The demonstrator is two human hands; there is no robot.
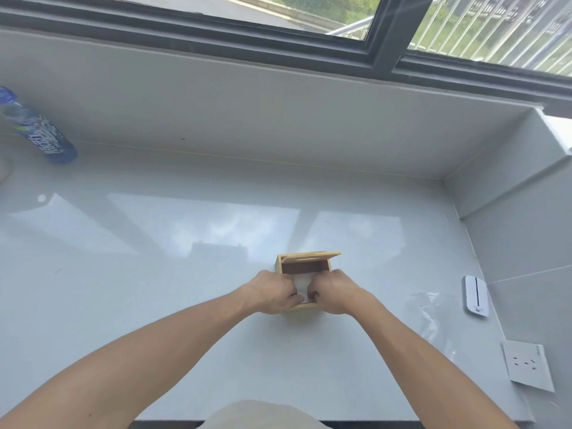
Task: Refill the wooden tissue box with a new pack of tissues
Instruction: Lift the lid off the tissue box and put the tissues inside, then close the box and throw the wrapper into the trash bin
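Note:
A small wooden tissue box stands on the white counter, its slotted lid tipped up at the far side. White tissues show inside the open top. My left hand and my right hand are both over the box's near half, fingers curled down onto the tissues from either side. The near part of the tissues and the box's front rim are mostly hidden by my fingers.
A blue printed pack lies at the far left of the counter. A clear plastic wrapper lies right of the box. On the right wall are a white device and a socket. A window ledge runs behind.

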